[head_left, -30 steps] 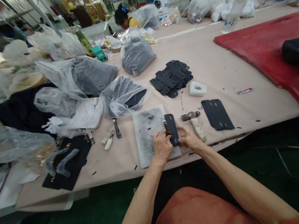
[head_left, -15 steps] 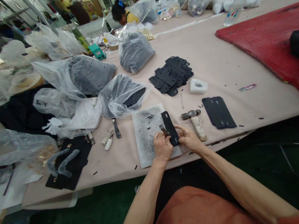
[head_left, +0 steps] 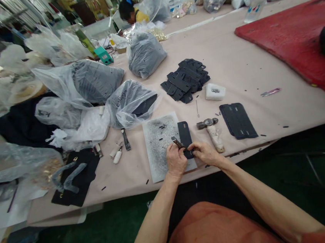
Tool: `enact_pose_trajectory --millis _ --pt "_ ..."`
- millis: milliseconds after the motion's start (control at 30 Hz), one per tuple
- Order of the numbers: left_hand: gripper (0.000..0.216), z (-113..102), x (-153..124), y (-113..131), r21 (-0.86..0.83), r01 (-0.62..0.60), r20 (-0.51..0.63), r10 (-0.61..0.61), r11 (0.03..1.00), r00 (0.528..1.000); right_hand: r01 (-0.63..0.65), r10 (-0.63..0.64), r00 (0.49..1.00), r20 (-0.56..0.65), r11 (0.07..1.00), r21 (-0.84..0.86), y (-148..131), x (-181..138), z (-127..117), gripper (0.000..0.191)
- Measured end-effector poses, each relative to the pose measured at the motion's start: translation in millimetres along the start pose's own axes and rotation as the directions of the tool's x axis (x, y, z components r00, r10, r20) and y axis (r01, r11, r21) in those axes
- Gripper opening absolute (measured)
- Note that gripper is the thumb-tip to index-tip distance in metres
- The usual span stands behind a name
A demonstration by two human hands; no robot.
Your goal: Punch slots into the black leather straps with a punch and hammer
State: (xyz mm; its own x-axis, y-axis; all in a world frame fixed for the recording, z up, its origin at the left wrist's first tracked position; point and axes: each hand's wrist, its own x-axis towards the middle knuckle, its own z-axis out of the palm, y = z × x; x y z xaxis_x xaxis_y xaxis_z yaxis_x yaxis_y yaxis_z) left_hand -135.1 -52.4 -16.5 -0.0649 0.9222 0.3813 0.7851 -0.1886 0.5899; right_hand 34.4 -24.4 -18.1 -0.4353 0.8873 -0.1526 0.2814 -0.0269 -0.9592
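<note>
My left hand (head_left: pixel 176 160) is closed round a metal punch (head_left: pixel 177 141), which leans over a black slotted strip (head_left: pixel 185 132). That strip lies on the right side of a white board (head_left: pixel 156 143) speckled with dark marks and small black scraps. At the strip's lower right edge, my right hand (head_left: pixel 205 153) is closed, thumb and fingers on the strip near the punch's end. The exact contact under the fingers is hidden. Just beyond the right hand lies a ball-peen hammer (head_left: pixel 208 123) with a wrapped handle.
A stack of black pieces (head_left: pixel 239 121) lies right of the hammer, and a heap of similar pieces (head_left: pixel 185 78) sits farther back. Near them is a white block (head_left: pixel 215 91). Plastic bags (head_left: pixel 133 101) crowd the left; a red board (head_left: pixel 292 30) covers the right. A person (head_left: pixel 134 14) is across the table.
My right fingers have moved left across the strip, closer to the punch. The strip has turned slightly and sits straighter on the board. My left hand keeps hold of the punch.
</note>
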Motion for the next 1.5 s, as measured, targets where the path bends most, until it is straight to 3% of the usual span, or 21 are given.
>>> enact_pose_trajectory --millis 200,333,567,667,933,1033,1167,1233,1333,1433,1500 --pt "0.017 -1 0 0 -0.002 0.002 0.009 -0.002 1.0 1.0 -0.006 0.006 1.0 0.011 1.0 -0.024 -3 -2 1 0.017" --pt "0.016 -1 0 0 0.009 -0.006 -0.001 0.006 1.0 1.0 0.063 -0.069 0.997 -0.039 0.988 -0.142 -4 -4 1 0.006" --pt "0.017 -1 0 1 0.016 -0.01 0.009 0.01 1.0 1.0 0.147 -0.188 0.976 -0.114 0.944 -0.296 -3 -8 4 0.014" --pt "0.017 -1 0 1 0.02 -0.005 0.006 0.004 1.0 1.0 0.164 -0.192 0.979 -0.063 0.937 -0.31 -2 -9 3 0.024" --pt "0.014 0 0 1 0.02 -0.012 0.0 0.012 1.0 1.0 0.187 -0.194 0.981 0.028 0.883 -0.431 -5 -3 -1 0.016" --pt "0.014 0 0 2 0.034 -0.027 0.002 0.027 0.999 1.0 0.162 -0.162 0.986 0.034 0.902 -0.4 -14 -10 0 0.016" --pt "0.012 1 0 3 0.053 -0.034 -0.003 0.034 0.998 0.999 0.184 -0.108 0.963 0.249 0.933 -0.309 -34 -43 -10 0.016" --pt "0.012 1 0 2 0.045 -0.034 -0.009 0.035 0.998 0.999 0.114 -0.011 0.95 0.313 0.943 -0.313 -38 -64 -19 0.019" --pt "0.012 2 -1 0 0.026 -0.036 -0.006 0.036 0.999 0.999 -0.073 0.175 0.965 0.196 0.894 -0.442 -30 -87 -38 0.024" --pt "0.013 1 -1 -1 0.006 -0.031 0.004 0.03 1.0 1.0 -0.197 0.226 0.973 -0.04 0.735 -0.649 -9 -100 -59 0.027" --pt "0.013 1 -1 -1 -0.008 -0.023 -0.002 0.023 1.0 1.0 -0.24 0.218 0.967 -0.131 0.609 -0.756 5 -106 -70 0.034"
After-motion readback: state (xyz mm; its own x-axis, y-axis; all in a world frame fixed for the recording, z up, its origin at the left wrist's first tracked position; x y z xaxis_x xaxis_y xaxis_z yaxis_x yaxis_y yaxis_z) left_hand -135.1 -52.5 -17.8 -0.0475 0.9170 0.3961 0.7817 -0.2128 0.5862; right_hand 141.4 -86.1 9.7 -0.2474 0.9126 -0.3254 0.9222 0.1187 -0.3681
